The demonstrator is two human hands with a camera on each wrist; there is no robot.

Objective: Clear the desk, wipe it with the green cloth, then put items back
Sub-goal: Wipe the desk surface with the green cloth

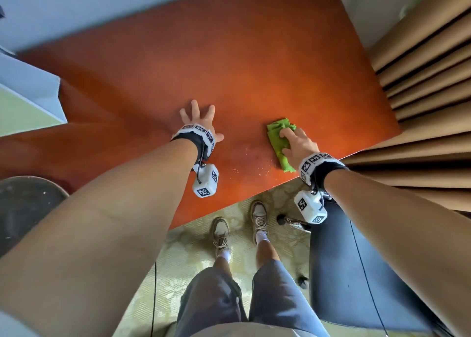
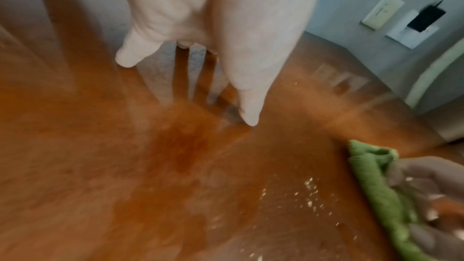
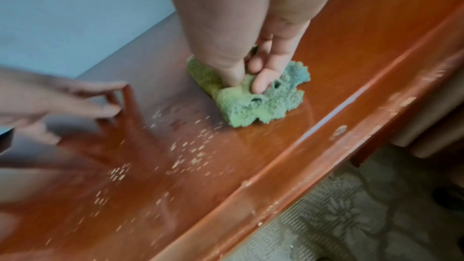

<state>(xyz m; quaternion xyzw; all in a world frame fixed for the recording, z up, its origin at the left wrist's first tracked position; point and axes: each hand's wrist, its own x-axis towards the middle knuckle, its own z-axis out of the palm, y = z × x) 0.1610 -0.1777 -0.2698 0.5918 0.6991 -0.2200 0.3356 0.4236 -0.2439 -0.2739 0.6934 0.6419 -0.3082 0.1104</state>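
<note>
The orange-brown desk fills the head view. A crumpled green cloth lies near the desk's front right edge. My right hand presses down on it, thumb and fingers curled into the fabric. My left hand rests flat on the desk to the left of the cloth, fingers spread. Pale crumbs are scattered on the desk between the hands, near the front edge.
Tan curtain folds hang to the right of the desk. A pale box sits at the left, a dark round seat below it. A dark chair stands by my right leg. Wall outlets with a black charger are behind.
</note>
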